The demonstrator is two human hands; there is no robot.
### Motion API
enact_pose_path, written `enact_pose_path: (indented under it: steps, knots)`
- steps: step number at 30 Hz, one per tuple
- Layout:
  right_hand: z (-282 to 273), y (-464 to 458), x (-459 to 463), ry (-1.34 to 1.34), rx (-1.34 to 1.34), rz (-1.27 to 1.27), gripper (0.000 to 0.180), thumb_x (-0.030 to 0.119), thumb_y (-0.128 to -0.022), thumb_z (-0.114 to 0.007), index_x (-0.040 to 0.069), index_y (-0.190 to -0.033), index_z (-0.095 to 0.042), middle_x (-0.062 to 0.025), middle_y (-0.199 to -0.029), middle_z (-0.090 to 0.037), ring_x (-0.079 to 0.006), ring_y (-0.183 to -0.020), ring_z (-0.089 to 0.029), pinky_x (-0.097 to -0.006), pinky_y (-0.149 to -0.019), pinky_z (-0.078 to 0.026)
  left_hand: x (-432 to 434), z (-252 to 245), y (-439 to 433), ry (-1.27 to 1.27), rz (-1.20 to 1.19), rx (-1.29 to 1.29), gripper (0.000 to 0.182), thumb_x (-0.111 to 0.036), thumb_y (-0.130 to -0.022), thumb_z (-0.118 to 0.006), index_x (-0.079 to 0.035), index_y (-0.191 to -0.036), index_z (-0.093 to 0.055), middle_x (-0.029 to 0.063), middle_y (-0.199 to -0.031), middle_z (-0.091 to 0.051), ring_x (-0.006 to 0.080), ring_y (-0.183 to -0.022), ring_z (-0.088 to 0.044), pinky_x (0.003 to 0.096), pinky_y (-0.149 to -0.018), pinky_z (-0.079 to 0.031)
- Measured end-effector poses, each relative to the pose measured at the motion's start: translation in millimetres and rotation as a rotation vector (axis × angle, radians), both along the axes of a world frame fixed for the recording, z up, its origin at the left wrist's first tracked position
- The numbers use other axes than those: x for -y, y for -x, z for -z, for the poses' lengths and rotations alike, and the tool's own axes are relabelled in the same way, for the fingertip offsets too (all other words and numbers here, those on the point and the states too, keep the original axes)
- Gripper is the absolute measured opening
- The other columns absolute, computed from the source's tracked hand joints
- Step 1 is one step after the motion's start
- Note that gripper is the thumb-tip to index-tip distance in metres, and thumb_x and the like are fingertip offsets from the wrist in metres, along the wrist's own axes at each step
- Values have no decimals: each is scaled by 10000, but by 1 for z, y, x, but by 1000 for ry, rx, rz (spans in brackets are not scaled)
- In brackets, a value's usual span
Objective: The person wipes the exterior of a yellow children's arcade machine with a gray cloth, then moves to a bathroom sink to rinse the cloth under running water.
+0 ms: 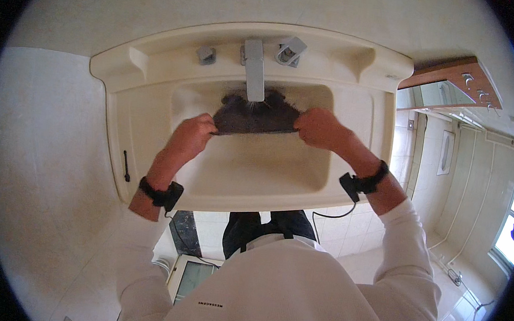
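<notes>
A dark brown cloth (256,119) is stretched between my hands inside the cream sink basin (261,167). Its left corner is pinched in the fingers of my left hand (192,132). At the opposite end, my right hand (319,128) grips the right corner. Water from the grey spout (256,73) falls onto the middle of the cloth. The cloth's far part lies bunched under the spout, and its near edge runs nearly straight from hand to hand.
Behind the basin, a square tap handle (206,55) sits left of the spout and a lever handle (291,51) right of it. A thin black object (126,165) lies on the sink's left ledge. Cables hang from the black wristbands (161,192). A wooden-framed mirror (445,94) is at the right.
</notes>
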State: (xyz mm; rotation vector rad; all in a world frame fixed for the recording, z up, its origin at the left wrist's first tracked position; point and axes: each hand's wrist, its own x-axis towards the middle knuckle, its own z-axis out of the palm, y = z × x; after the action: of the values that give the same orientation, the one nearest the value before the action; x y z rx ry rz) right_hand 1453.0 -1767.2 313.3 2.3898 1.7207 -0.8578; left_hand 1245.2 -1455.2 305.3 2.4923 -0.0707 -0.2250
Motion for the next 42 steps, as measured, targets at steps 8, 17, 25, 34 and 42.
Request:
enact_pose_path:
  steps: [8,17,25,34,42]
  knots:
    - [87,12,2,141,-33,117,182,170,-829,-633,98,-920,-774,-199,-941,-750,-409,-956,-731,-532,-847,-600,7,83,9,-11,2,-162,121,1,-846,-685,6,-950,-746,168,-1001,-674,379,-957,-674,457,-860,-562]
    - [99,-5,-9,-229,200,579,213,184,-895,-643,61,-1042,-736,-180,-1035,-729,-389,-951,-724,-516,-814,-597,2,104,-23,-179,-503,235,248,-95,-874,-701,-34,-1114,-720,192,-1142,-694,383,-1038,-680,478,-890,-564]
    - [182,51,3,-190,179,159,176,155,-904,-615,67,-1006,-727,-118,-1058,-693,-316,-1053,-670,-458,-820,-594,41,178,-2,-306,-22,-134,264,-115,-839,-731,-72,-1098,-700,117,-1124,-643,334,-1106,-634,451,-928,-571]
    - [212,44,-1,-234,301,134,168,164,-867,-618,95,-956,-742,-97,-970,-708,-268,-1002,-668,-421,-835,-557,34,213,-3,-423,44,-32,89,-83,-867,-659,-65,-929,-719,97,-1053,-655,312,-1049,-649,435,-868,-578]
    - [137,8,12,-95,180,347,127,134,-855,-656,67,-882,-760,-114,-1007,-737,-297,-1055,-696,-459,-771,-611,36,161,-8,-306,-166,175,127,-155,-915,-655,-102,-996,-737,63,-1094,-671,303,-868,-699,423,-751,-602]
